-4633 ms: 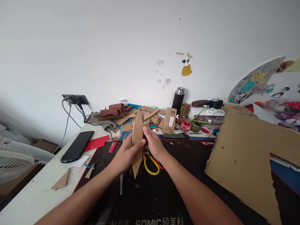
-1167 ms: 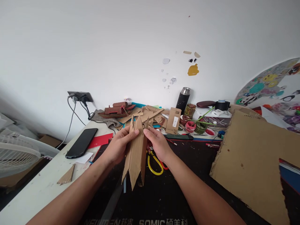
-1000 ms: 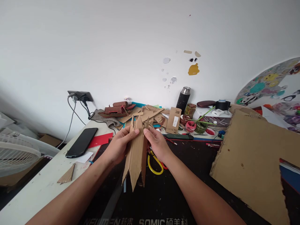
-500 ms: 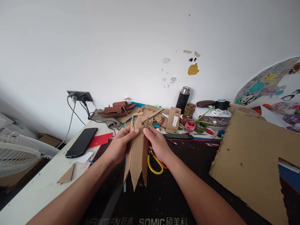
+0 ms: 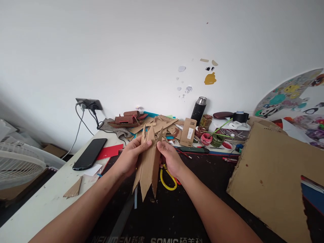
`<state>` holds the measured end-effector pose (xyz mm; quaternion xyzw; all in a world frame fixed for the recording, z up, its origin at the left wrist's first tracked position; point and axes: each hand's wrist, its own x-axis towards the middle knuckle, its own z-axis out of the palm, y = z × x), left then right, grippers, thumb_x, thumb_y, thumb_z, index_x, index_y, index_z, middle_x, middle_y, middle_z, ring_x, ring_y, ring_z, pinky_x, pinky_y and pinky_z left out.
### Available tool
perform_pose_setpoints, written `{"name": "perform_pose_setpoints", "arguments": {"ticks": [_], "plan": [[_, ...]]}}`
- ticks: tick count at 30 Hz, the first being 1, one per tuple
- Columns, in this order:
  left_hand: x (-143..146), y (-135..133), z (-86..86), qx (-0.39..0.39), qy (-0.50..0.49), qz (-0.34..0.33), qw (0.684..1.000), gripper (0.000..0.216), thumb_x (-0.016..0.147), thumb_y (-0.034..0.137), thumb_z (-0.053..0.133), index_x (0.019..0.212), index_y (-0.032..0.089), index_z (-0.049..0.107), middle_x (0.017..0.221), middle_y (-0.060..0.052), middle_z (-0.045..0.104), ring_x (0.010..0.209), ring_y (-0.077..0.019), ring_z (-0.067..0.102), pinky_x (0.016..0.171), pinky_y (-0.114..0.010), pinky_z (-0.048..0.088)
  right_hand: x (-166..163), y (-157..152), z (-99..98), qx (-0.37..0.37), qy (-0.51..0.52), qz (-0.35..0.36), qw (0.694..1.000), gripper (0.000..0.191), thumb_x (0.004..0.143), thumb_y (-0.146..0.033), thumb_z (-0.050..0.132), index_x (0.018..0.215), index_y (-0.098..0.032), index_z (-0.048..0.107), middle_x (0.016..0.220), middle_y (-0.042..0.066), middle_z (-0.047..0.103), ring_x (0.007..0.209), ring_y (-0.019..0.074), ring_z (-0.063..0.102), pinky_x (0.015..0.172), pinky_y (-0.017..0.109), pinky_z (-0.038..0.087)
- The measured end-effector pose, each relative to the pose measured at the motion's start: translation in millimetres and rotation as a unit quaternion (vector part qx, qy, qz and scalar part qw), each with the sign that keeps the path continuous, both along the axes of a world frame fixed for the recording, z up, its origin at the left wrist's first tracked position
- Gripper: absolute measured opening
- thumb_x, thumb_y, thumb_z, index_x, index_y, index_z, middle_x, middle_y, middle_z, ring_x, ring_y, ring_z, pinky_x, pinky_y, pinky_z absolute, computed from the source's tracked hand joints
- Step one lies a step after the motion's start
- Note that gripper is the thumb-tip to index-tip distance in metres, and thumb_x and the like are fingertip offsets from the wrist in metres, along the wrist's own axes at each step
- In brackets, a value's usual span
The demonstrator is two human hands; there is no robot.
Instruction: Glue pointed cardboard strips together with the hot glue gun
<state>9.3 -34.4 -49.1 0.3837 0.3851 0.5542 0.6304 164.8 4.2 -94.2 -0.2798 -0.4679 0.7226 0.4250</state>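
Observation:
A folded piece of cardboard (image 5: pixel 146 168) with pointed ends stands out in front of me, held between both hands. My left hand (image 5: pixel 131 153) is closed around its left side, thumb pressed on the front panel. On the right side, my right hand (image 5: pixel 170 157) grips the edge with the thumb near a pointed tip; most of its fingers are hidden behind the cardboard. Just under my right hand lie scissors with yellow handles (image 5: pixel 168 185), partly covered. A narrow translucent strip (image 5: pixel 136 199) shows below the cardboard.
Cardboard scraps (image 5: pixel 162 123), a brown model boat (image 5: pixel 126 119), a black flask (image 5: pixel 198 109) and paint jars (image 5: pixel 206 138) line the back by the wall. A phone (image 5: pixel 89 153) lies at left, near a fan (image 5: pixel 20 165). A large cardboard sheet (image 5: pixel 268 182) leans at right.
The folded cardboard has turned slightly, its lower points shifting left and up, so more of its right panel shows. Both hands keep their hold. The camera view has shifted a little.

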Motion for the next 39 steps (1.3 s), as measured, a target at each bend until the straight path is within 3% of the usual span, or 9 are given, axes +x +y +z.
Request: {"name": "perform_pose_setpoints", "arguments": {"ticks": [5,11,17,23,34,39], "plan": [[-4.2,2.5,0.5,0.003,-0.008,0.023,1.0,0.035,0.077,0.04,0.091,0.097,0.018,0.073,0.083,-0.006,0.078,0.067,-0.0223,0.073,0.064,-0.033,0.061,1.9,2.1,4.0,-0.009,0.023,-0.005,1.0,0.064,0.078,-0.084,0.07,0.082,-0.021,0.065,0.062,-0.001,0.058,0.046,0.0124,0.049,0.036,0.024,0.029],[-7.5,5.3,0.8,0.002,-0.006,0.063,0.998,0.039,0.073,0.041,0.093,0.098,0.017,0.076,0.09,-0.007,0.08,0.071,-0.0195,0.07,0.067,-0.029,0.057,9.1,7.1,13.3,-0.02,0.016,-0.085,0.996,0.045,0.075,-0.061,0.085,0.088,-0.019,0.073,0.063,-0.003,0.06,0.045,0.0093,0.045,0.039,0.022,0.027],[-8.3,6.7,-2.9,0.002,-0.014,0.069,0.997,0.04,0.071,0.042,0.095,0.097,0.018,0.078,0.088,-0.005,0.079,0.073,-0.019,0.069,0.068,-0.028,0.056,7.1,10.1,8.8,-0.009,0.02,-0.118,0.993,0.031,0.078,-0.048,0.077,0.074,-0.021,0.063,0.046,-0.01,0.039,0.039,0.0087,0.037,0.036,0.021,0.026],[-7.8,7.5,-5.1,0.005,-0.026,0.053,0.998,0.033,0.072,0.04,0.095,0.092,0.02,0.079,0.084,-0.002,0.078,0.075,-0.0173,0.069,0.067,-0.025,0.053,2.7,5.8,10.2,-0.012,0.009,-0.139,0.99,0.018,0.073,-0.034,0.064,0.067,-0.023,0.052,0.043,-0.013,0.031,0.035,0.0056,0.024,0.035,0.019,0.012],[-6.9,6.2,-2.2,0.01,-0.027,0.053,0.998,0.033,0.072,0.04,0.095,0.093,0.02,0.08,0.086,-0.003,0.078,0.076,-0.0179,0.069,0.067,-0.025,0.054,-1.0,-1.4,17.6,0.022,-0.032,-0.155,0.987,0.026,0.073,-0.035,0.061,0.059,-0.024,0.041,0.044,-0.012,0.03,0.036,0.0051,0.024,0.037,0.021,0.013],[-4.8,5.9,-1.4,0.004,-0.031,0.057,0.998,0.035,0.07,0.041,0.096,0.092,0.02,0.08,0.085,-0.004,0.078,0.075,-0.0188,0.069,0.066,-0.026,0.054,-0.9,-0.9,14.6,0.027,-0.046,-0.168,0.984,0.038,0.076,-0.039,0.067,0.058,-0.025,0.037,0.044,-0.011,0.03,0.036,0.0052,0.025,0.038,0.022,0.014]]}}
